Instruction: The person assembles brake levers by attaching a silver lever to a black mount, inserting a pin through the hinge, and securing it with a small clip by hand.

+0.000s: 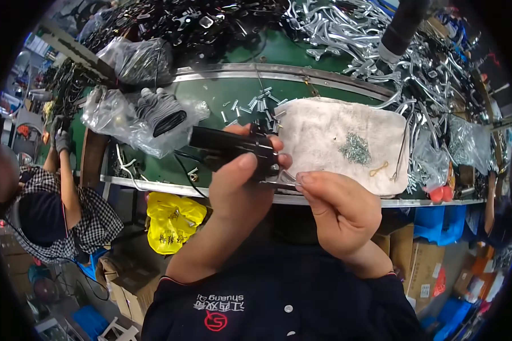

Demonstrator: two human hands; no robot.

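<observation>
My left hand [236, 184] is closed around a black tubular part [216, 143] with a bracket-like end, held above the near edge of the green bench. Its thumb lies along the near side, and the fingers wrap around the far side. Close to the bracket end, my right hand [344, 213] pinches a thin silver metal piece [283, 183] between thumb and fingertips. Whether that piece touches the black part I cannot tell. Beyond the hands, a whitish cloth [310, 133] carries a heap of tiny metal bits [355, 149] and a brass-coloured wire loop [379, 169].
Silver pins [260, 104] lie scattered beside the cloth. Silver levers [347, 37] and black parts [176, 23] pile up behind a metal rail [233, 71]. A grey glove [160, 111] rests on plastic bags. A yellow bag [173, 224] hangs below. Another person [57, 207] works at left.
</observation>
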